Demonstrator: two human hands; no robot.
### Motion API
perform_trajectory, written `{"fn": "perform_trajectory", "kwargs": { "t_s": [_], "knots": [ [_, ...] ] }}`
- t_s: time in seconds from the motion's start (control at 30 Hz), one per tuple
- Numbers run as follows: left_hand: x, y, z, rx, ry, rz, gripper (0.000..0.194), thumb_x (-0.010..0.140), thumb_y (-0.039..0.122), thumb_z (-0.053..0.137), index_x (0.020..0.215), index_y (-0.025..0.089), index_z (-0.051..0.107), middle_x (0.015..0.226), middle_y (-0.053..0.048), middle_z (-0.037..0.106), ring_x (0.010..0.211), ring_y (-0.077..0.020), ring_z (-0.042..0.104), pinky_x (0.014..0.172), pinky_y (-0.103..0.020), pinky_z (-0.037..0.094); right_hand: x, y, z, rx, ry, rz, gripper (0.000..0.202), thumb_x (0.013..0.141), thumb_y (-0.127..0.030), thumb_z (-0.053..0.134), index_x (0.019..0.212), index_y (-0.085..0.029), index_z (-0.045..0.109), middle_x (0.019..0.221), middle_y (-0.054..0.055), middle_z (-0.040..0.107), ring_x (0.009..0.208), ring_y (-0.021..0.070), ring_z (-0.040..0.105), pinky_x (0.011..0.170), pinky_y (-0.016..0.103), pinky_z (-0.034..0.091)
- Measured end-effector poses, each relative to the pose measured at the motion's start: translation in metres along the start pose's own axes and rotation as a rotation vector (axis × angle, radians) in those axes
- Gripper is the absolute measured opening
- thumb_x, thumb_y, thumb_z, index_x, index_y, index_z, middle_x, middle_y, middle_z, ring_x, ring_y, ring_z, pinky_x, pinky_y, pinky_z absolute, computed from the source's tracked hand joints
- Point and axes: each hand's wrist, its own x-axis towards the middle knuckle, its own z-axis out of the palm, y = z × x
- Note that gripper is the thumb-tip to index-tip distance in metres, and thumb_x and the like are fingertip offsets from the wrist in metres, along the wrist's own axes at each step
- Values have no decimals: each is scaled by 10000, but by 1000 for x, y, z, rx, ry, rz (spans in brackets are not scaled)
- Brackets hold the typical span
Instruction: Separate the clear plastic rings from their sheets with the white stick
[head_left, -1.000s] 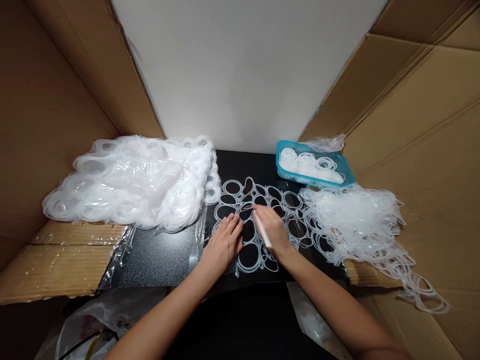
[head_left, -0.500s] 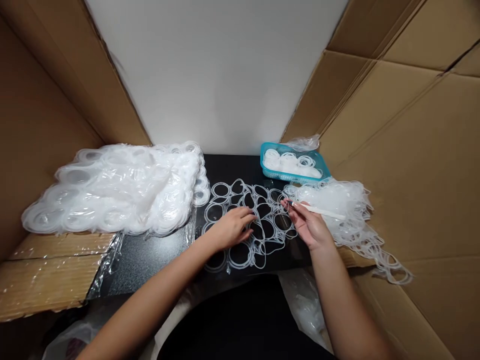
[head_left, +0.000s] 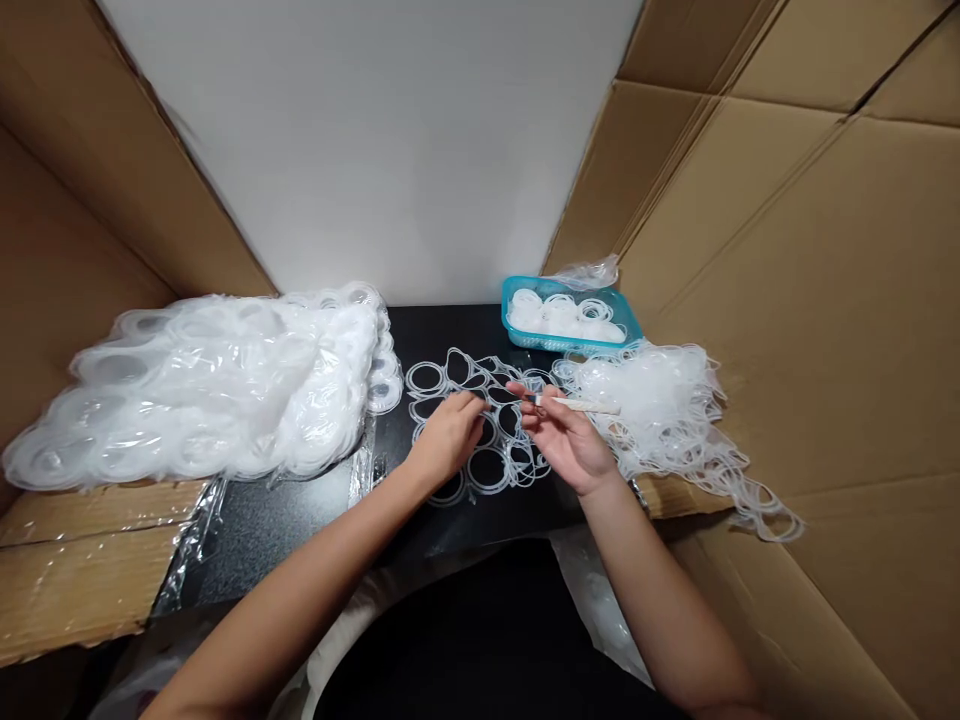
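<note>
Slightly upturned, the right hand (head_left: pixel 568 440) pinches a white tool (head_left: pixel 589 405); the left fingers (head_left: pixel 468 408) curl, hold unclear.

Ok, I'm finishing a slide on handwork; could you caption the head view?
Right hand holding a white tool, left hand at the rings, a blue basket beyond.

One camera, worn on the person's head, looked forward and down, near the left hand (head_left: pixel 448 438) and right hand (head_left: pixel 574 445) at mid-view. Its wide frame took in the pale wall (head_left: pixel 360 150) at twelve o'clock, cardboard (head_left: pixel 855 340) at three and dark clothing (head_left: pixel 480 640) at six.
</note>
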Motion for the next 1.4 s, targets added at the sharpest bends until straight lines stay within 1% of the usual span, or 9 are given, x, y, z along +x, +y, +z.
{"fn": "perform_trajectory", "kwargs": {
  "t_s": [0.13,0.23,0.63,0.9,1.0,1.1,1.2,1.27,1.4],
  "knots": [
    [-61,12,8,122,-42,21,291,973,229,507,1242,144,576,1312,-149,600,1267,-270,560,1052,-425,486,13,30,-9,-673,-63,-72,147,824,-335,704,787,-212,632,1004,35,706,856,166,602,828,311,483],
    [-80,17,16,181,-46,-7,399,982,264,500,1356,126,502,1450,-169,511,1393,-284,447,1123,-444,436,15,45,-16,-1017,-164,-76,154,861,-364,630,826,-218,665,904,30,702,850,194,620,816,336,472],
    [-78,21,18,239,-12,-8,405,973,251,496,1342,85,516,1387,-192,572,1374,-292,475,1121,-435,442,17,46,-15,-1291,-288,-175,121,894,-263,548,825,-221,638,871,19,683,806,183,621,771,328,481],
    [-74,22,16,290,-41,25,378,938,187,501,1280,33,552,1333,-203,607,1342,-312,506,1138,-425,423,-1,68,-8,-1614,-413,-482,229,951,-127,439,974,-213,650,1031,117,675,1022,280,586,917,454,477],
    [-76,22,18,257,-20,14,377,939,192,504,1285,51,552,1336,-195,607,1351,-305,498,1127,-424,435,6,59,-12,-1591,-275,-554,235,963,-154,437,1014,-209,661,1045,130,677,1020,291,593,932,471,479],
    [-76,19,20,219,0,-9,374,942,200,508,1295,82,548,1360,-179,593,1373,-287,476,1123,-417,441,24,26,-27,-1461,138,-651,199,957,-223,483,1048,-217,660,1034,111,679,969,268,611,933,465,489],
    [-72,10,18,210,0,-22,384,942,209,524,1307,91,537,1380,-175,576,1377,-282,469,1132,-414,431,39,-11,-46,-1290,498,-662,114,901,-284,570,924,-207,650,990,89,700,908,244,636,888,443,521],
    [-67,3,14,202,-4,-13,392,937,231,559,1306,102,533,1360,-170,584,1365,-291,479,1124,-435,435,42,-25,-55,-1060,547,-563,139,831,-327,658,795,-205,604,952,83,718,866,229,661,743,371,568],
    [-68,0,1,168,32,-9,387,945,238,582,1320,165,518,1353,-150,569,1333,-302,498,1057,-486,475,34,-25,-53,-474,400,-191,331,642,-302,837,705,-205,528,937,81,738,901,222,707,483,205,528]
  ]
}}
